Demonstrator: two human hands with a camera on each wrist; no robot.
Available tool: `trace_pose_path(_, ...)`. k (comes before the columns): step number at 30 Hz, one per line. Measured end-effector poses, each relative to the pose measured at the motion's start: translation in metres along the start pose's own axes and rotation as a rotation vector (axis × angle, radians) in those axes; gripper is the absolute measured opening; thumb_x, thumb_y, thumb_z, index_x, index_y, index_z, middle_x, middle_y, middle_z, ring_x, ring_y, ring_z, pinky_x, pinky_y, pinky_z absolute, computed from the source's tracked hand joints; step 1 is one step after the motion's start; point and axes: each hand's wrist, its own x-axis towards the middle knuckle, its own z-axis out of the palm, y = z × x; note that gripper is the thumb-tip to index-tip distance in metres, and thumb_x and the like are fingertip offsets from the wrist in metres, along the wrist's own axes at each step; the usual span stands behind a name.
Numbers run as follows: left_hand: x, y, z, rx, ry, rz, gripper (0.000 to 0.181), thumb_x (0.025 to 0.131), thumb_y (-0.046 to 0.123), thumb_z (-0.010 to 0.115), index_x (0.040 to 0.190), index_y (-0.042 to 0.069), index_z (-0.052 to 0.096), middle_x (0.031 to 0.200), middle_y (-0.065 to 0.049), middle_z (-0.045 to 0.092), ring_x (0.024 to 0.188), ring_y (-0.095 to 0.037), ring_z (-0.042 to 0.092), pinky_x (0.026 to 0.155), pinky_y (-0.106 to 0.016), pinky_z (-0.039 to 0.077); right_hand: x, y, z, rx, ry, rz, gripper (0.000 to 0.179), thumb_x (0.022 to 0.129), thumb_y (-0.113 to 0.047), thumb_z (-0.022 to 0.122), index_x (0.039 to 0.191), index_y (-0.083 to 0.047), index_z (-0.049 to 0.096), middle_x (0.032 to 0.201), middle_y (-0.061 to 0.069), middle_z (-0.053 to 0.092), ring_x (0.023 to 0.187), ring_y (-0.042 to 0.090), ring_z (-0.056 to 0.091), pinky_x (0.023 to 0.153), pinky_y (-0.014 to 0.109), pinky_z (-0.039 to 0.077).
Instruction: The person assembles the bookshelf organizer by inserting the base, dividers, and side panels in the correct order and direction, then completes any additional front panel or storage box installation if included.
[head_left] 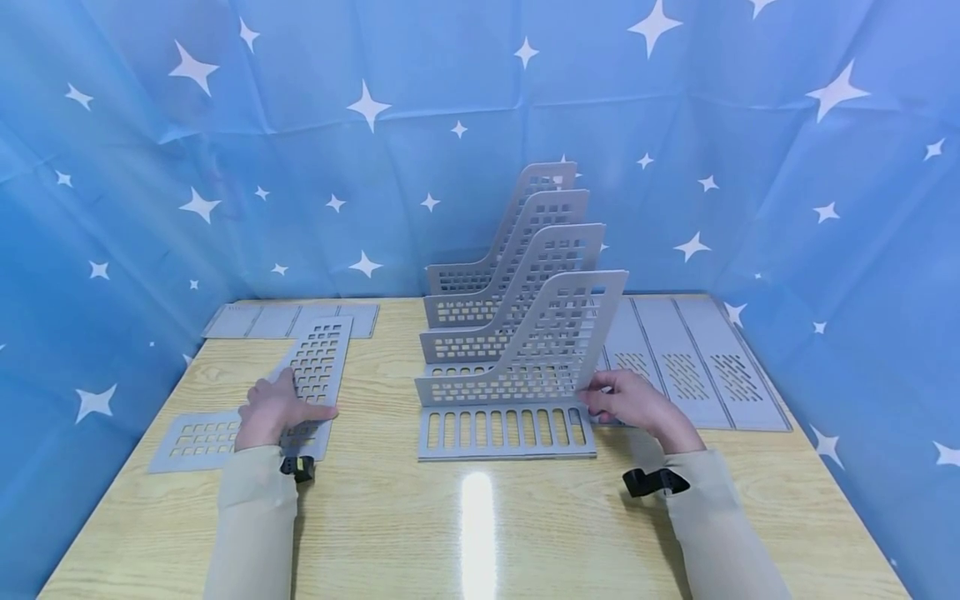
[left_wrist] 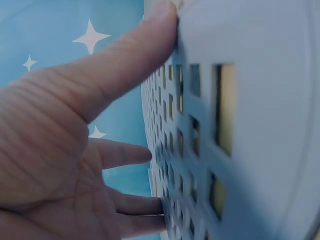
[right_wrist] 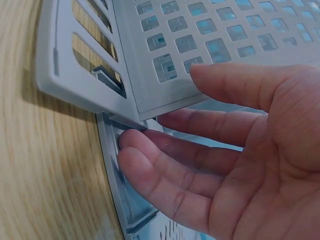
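Note:
A grey slotted base carries several upright perforated side panels in a row, each with a stepped, curved edge. At the lower right corner of the nearest upright panel is my right hand. Its thumb lies on the panel's face and the other fingers curl behind and below, pinching it. On the left, my left hand rests spread over a loose perforated panel, thumb and fingertips touching it. The left wrist view shows that panel close up, with the fingers fairly straight.
Another perforated panel lies partly under the left hand's panel. A flat grey folded-line sheet lies at the back left. Larger slotted sheets lie behind the right hand. A blue star-patterned curtain encloses the wooden table.

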Motion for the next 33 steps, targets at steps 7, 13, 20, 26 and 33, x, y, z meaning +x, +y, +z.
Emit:
trace_pose_path(7,0.004,-0.005,0.001,0.014,0.053,0.005,0.136,0.068,0.054,0.093,0.159,-0.01,0.014,0.13,-0.048,0.027,0.123,-0.063,0.027,0.102,-0.075,0.027,-0.002,-0.001,-0.001,0.013,-0.014,0.009,0.036,0.104,-0.016,0.061,0.132,0.008,0.063,0.119,0.024,0.067,0.087,0.027,0.068,0.075,0.041,0.056)
trace_pose_path(13,0.006,-0.004,-0.002,-0.06,0.172,0.052,0.148,0.067,0.041,0.098,0.164,0.001,-0.007,0.136,-0.05,0.022,0.121,-0.062,0.026,0.105,-0.072,0.025,-0.001,0.0,-0.001,0.012,-0.019,0.008,0.037,0.104,-0.017,0.061,0.132,0.007,0.063,0.121,0.025,0.067,0.087,0.027,0.068,0.075,0.042,0.056)
trace_pose_path(20,-0.009,0.02,-0.02,-0.314,0.218,0.184,0.115,0.08,0.025,0.091,0.166,0.01,0.015,0.144,-0.036,0.044,0.123,-0.052,0.049,0.1,-0.065,0.043,0.001,0.002,-0.002,0.003,-0.011,-0.002,0.036,0.103,-0.017,0.062,0.131,0.006,0.065,0.115,0.022,0.069,0.082,0.025,0.067,0.071,0.039,0.054)
trace_pose_path(26,-0.031,0.044,-0.03,-0.453,0.047,0.499,0.044,0.103,0.006,0.062,0.146,0.003,0.05,0.126,-0.025,0.068,0.102,-0.028,0.07,0.083,-0.035,0.055,0.0,0.001,-0.004,0.015,-0.022,-0.007,0.036,0.104,-0.017,0.06,0.13,0.009,0.063,0.108,0.022,0.068,0.082,0.025,0.067,0.071,0.04,0.054)
trace_pose_path(33,-0.043,0.064,-0.022,-0.502,-0.086,0.652,0.048,0.102,-0.002,0.06,0.147,0.002,0.045,0.119,-0.023,0.069,0.094,-0.017,0.068,0.078,-0.029,0.056,0.003,0.001,-0.002,0.001,-0.016,0.018,0.036,0.104,-0.018,0.061,0.129,0.008,0.065,0.107,0.021,0.07,0.083,0.025,0.069,0.072,0.039,0.055)
